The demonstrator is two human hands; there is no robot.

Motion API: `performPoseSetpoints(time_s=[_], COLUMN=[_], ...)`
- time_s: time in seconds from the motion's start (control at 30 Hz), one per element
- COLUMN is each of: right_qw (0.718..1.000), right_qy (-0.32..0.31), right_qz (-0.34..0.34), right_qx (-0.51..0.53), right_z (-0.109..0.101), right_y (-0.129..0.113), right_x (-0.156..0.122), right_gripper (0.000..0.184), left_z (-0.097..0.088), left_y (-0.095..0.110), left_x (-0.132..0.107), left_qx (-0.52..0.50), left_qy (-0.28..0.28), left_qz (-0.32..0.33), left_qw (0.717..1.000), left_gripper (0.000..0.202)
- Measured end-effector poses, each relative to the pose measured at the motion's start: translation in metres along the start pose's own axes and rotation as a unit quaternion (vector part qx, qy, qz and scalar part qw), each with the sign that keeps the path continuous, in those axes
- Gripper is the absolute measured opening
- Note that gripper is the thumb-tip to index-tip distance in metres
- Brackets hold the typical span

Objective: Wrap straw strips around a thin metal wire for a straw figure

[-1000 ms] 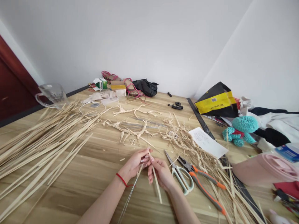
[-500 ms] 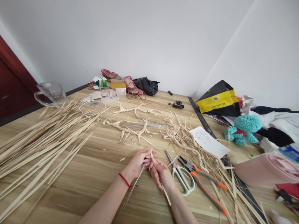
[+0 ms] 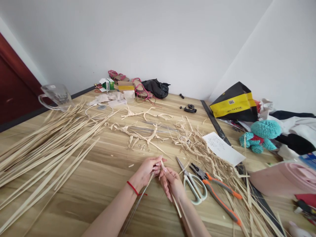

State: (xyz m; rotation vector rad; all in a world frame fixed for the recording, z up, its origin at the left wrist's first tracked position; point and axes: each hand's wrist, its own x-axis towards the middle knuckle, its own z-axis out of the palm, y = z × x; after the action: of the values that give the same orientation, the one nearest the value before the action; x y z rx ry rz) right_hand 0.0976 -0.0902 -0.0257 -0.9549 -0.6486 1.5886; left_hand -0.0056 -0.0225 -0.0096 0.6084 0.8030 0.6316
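Close together above the front of the table, both hands work on one thin piece. My left hand [image 3: 149, 168] is closed on wires [image 3: 138, 203] partly wrapped in pale strip; their bare ends trail down toward me. My right hand [image 3: 172, 181] pinches a flat straw-coloured strip [image 3: 177, 207], whose tail hangs below the palm and whose upper end crosses the left fingertips. The exact contact is partly hidden by the fingers. Just right of the hands lie scissors [image 3: 194, 184] with pale handles and pliers [image 3: 209, 181] with orange-grey handles.
Long loose strips [image 3: 54, 141] cover the left side. Woven branching figures [image 3: 140, 135] lie beyond the hands, and a tangle of strips [image 3: 197, 141] lies to the right by a paper sheet [image 3: 223, 148]. A glass mug [image 3: 55, 97] stands far left; a turquoise figure [image 3: 265, 130] sits right.
The view has shifted slightly, so the table things appear a little to the right. Both hands keep the same hold on the wires and strip, with only slight finger movement.
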Motion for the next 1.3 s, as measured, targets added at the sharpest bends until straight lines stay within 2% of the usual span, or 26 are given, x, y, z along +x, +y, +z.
performPoseSetpoints(time_s=[0.13, 0.3, 0.4, 0.47, 0.57, 0.7, 0.83, 1.03, 1.2, 1.3], right_qw=[1.000, 0.999, 0.996, 0.995, 0.995, 0.995, 0.998, 0.998, 0.992, 0.992], right_qy=[0.012, 0.002, -0.009, -0.015, -0.025, -0.028, -0.027, 0.041, 0.034, 0.021], right_qz=[-0.001, 0.003, 0.006, 0.008, 0.011, 0.001, -0.019, -0.048, -0.051, -0.054], right_qx=[-0.004, 0.051, 0.085, 0.096, 0.096, 0.093, 0.062, 0.005, -0.114, -0.113], right_z=[0.001, 0.001, 0.004, 0.006, 0.007, 0.005, 0.000, -0.001, 0.003, 0.001], right_y=[-0.001, -0.008, -0.015, -0.019, -0.022, -0.021, -0.016, -0.011, -0.010, -0.009], right_x=[0.000, -0.002, -0.005, -0.007, -0.008, -0.006, -0.002, 0.002, 0.005, 0.007], right_gripper=[0.035, 0.031, 0.029, 0.028, 0.026, 0.026, 0.029, 0.040, 0.030, 0.027], left_z=[-0.001, -0.005, -0.007, -0.007, -0.004, 0.002, 0.008, 0.006, 0.008, 0.011], left_y=[0.005, 0.006, 0.004, 0.002, 0.000, 0.001, 0.004, 0.009, 0.011, 0.009], left_x=[-0.005, -0.005, -0.005, -0.005, -0.008, -0.012, -0.016, -0.017, -0.014, -0.012], left_qx=[0.021, 0.023, 0.079, 0.157, 0.271, 0.326, 0.322, 0.325, 0.344, 0.339], left_qy=[-0.041, -0.078, -0.106, -0.090, -0.029, 0.009, 0.029, 0.064, 0.068, 0.045], left_qz=[0.013, 0.076, 0.095, 0.126, 0.201, 0.261, 0.290, 0.308, 0.317, 0.292], left_qw=[0.999, 0.994, 0.987, 0.975, 0.941, 0.909, 0.901, 0.892, 0.881, 0.893], left_gripper=[0.027, 0.044, 0.046, 0.041, 0.035, 0.031, 0.020, 0.016, 0.020, 0.021])
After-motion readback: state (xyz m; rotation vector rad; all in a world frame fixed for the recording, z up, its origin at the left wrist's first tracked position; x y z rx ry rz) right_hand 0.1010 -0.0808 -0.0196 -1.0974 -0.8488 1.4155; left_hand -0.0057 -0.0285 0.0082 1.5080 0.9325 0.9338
